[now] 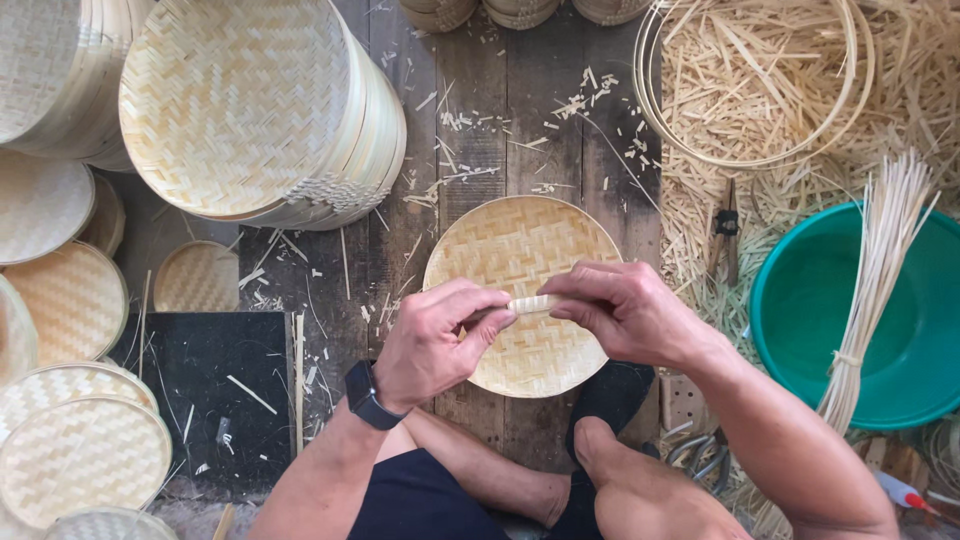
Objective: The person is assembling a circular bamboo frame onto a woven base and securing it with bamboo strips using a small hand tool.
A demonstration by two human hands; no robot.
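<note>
Strip: short bamboo strip [533, 303] pinched at both ends, held taut above the woven tray [520, 250].
Left hand [435, 340]: fingers clamped on the strip's left end.
Right hand [625, 310]: fingertips closed on its right end.
Bundle: splints [880, 270] lean in green basin [800, 310], right of tray.

The left hand [432, 342] and right hand [622, 312] covered both ends of the pale strip [533, 303] and part of the woven tray [520, 292]. At upper left, the frame edge cut the tray stack [45, 75]; the green basin [862, 318] ran off right.
</note>
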